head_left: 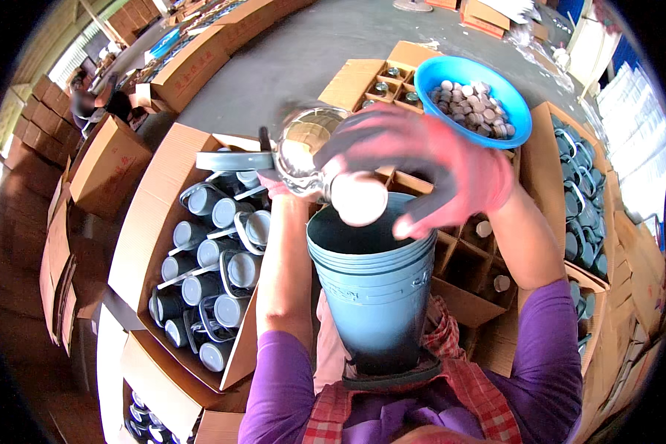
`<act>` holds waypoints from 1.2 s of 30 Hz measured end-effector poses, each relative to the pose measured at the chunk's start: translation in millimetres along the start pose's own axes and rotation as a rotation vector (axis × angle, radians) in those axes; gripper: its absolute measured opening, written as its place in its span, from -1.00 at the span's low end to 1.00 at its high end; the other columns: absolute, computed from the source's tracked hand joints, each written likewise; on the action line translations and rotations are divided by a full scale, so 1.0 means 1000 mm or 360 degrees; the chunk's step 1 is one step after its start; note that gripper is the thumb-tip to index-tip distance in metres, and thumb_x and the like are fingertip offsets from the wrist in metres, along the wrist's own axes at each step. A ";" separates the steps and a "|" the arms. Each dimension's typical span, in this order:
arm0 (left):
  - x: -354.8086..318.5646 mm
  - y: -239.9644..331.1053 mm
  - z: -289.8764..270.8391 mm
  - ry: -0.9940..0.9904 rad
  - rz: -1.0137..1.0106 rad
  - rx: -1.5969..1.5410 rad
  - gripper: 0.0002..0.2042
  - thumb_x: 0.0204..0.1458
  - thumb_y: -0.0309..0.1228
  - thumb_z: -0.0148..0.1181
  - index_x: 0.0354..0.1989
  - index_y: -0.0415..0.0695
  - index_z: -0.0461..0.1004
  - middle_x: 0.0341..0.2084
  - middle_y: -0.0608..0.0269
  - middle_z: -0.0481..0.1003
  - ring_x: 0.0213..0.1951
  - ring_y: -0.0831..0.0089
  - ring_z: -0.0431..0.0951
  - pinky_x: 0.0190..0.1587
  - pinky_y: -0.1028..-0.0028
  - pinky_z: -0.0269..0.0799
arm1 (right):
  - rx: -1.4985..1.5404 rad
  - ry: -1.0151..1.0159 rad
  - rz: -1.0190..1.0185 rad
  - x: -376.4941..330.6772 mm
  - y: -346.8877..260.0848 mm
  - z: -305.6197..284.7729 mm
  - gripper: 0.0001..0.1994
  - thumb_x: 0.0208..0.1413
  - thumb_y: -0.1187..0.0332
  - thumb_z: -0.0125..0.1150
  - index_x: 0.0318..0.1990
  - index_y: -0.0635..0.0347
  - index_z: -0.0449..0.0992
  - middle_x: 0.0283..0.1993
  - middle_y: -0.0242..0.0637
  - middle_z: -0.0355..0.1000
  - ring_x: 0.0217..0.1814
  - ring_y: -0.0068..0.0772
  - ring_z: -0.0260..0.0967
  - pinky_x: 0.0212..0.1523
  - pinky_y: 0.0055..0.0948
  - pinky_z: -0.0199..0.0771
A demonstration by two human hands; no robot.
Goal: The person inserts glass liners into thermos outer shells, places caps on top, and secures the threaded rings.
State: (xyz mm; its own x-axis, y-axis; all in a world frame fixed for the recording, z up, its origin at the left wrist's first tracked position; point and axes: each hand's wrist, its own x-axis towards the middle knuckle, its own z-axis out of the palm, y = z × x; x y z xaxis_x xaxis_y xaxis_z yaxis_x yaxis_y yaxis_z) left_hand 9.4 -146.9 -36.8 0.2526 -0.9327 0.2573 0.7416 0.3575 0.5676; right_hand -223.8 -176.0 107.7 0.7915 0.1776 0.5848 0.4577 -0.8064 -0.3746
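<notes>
My left hand (276, 182), mostly hidden, is wrapped round a shiny silvery rounded vessel (307, 140). The vessel lies tilted, with a grey-blue round part (233, 160) at its left. A pale round disc (359, 198) sits by its lower right end; blur hides whether they are joined. My right hand (429, 159), in a red and black glove, is smeared by motion over the vessel and disc. Its fingers stretch left and the thumb stands apart. Beneath both hands, a tall blue tapered bucket (370, 288) stands upright between my legs.
At left, a carton (144, 222) holds grey-blue handled vessels (209, 251). A blue basin (522, 111) of round discs (473, 107) rests on a divided carton (462, 266). Another carton (544, 148) stands at right. Far left, a person (92, 100) is beside stacked boxes.
</notes>
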 end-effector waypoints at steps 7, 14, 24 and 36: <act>0.061 0.018 0.021 -0.0154 0.0301 -0.0092 -0.50 0.15 -0.03 -0.17 0.16 -0.08 0.26 0.10 0.16 0.30 0.13 0.21 0.26 0.20 0.17 0.13 | 0.0954 0.1275 0.0837 0.000 0.081 -0.009 -0.48 0.20 0.00 -0.08 0.20 0.12 0.23 0.04 -0.26 0.36 0.02 -0.48 0.31 -0.16 -0.59 0.35; 0.086 0.008 0.034 -0.0229 0.0337 -0.0178 -0.51 0.15 -0.04 -0.18 0.14 -0.10 0.26 0.08 0.13 0.32 0.09 0.21 0.30 0.16 0.17 0.19 | 0.1185 0.1219 0.0287 -0.003 0.089 0.006 -0.54 0.12 0.23 0.10 0.16 0.16 0.26 -0.31 -0.46 0.34 -0.27 -0.50 0.37 -0.22 -0.50 0.40; -0.043 -0.002 0.012 0.0118 0.0001 -0.0100 -0.51 0.16 -0.04 -0.19 0.11 -0.15 0.28 0.05 0.09 0.35 0.03 0.20 0.37 0.11 0.18 0.28 | 0.1337 0.0816 0.0482 -0.043 0.033 0.022 -0.40 0.00 0.13 0.13 0.17 0.27 0.25 0.08 -0.27 0.32 -0.29 -0.66 0.19 -0.15 -0.62 0.32; -0.081 0.050 0.065 0.0479 0.1233 0.1321 -0.65 0.03 -0.30 0.00 -0.11 -0.31 0.39 -0.21 0.07 0.44 -0.18 0.31 0.47 -0.09 0.41 0.40 | 0.1419 0.0606 0.0986 -0.060 0.020 0.024 -0.51 -0.10 0.30 0.28 0.01 0.33 0.40 -0.03 -0.14 0.43 0.03 -0.30 0.39 0.09 -0.36 0.35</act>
State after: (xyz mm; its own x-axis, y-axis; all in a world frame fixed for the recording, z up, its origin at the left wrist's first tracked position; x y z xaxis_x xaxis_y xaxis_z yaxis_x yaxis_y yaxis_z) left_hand -14.6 -50.0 21.3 0.6778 -0.3863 0.6256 -0.2793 0.6518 0.7051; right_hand -251.7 -189.3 47.7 0.8766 -0.4142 0.2451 0.2767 0.0171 -0.9608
